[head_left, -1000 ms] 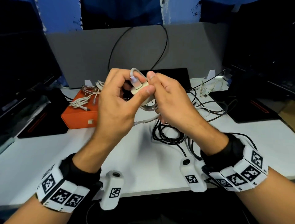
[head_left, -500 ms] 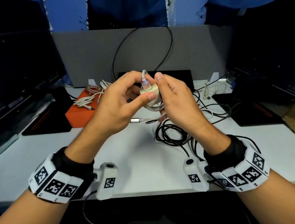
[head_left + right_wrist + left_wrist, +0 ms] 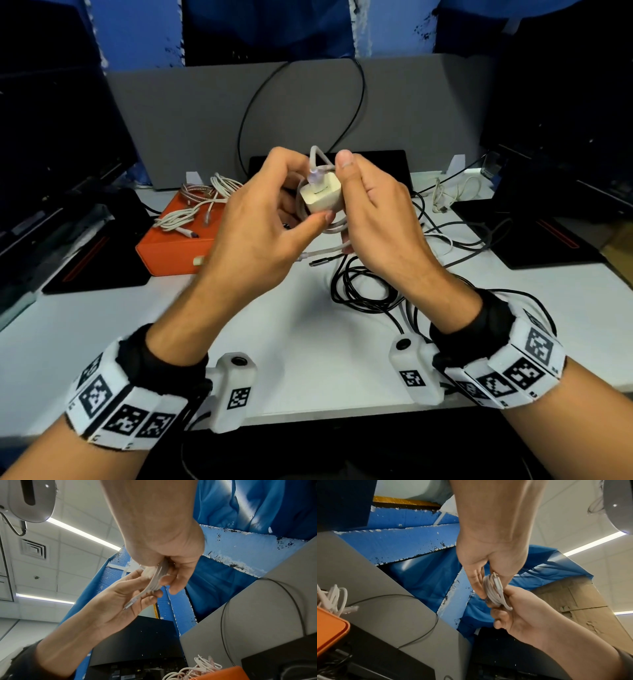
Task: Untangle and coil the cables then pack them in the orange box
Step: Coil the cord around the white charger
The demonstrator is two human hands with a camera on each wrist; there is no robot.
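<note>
Above the desk both hands hold a white charger block [image 3: 322,198] with its white cable [image 3: 334,229] wound in loops under it. My left hand [image 3: 274,219] pinches the block and the coil [image 3: 494,592] between thumb and fingers. My right hand [image 3: 370,205] curls round the other side of the coil [image 3: 157,578], thumb up beside the block. The cable's free plug end [image 3: 306,255] sticks out below the hands. The orange box [image 3: 174,243] sits at the left on the desk, with coiled white and braided cables [image 3: 202,202] on top.
A tangle of black cables [image 3: 363,284] lies on the white desk [image 3: 308,359] under my right hand. Another small white cable [image 3: 455,193] lies at the back right. Dark monitor stands [image 3: 555,240] flank the desk, and a grey divider [image 3: 191,120] closes off the back.
Both hands have shifted slightly right and up with the charger. The left thumb slid under the block, and the plug end now hangs lower and shorter.
</note>
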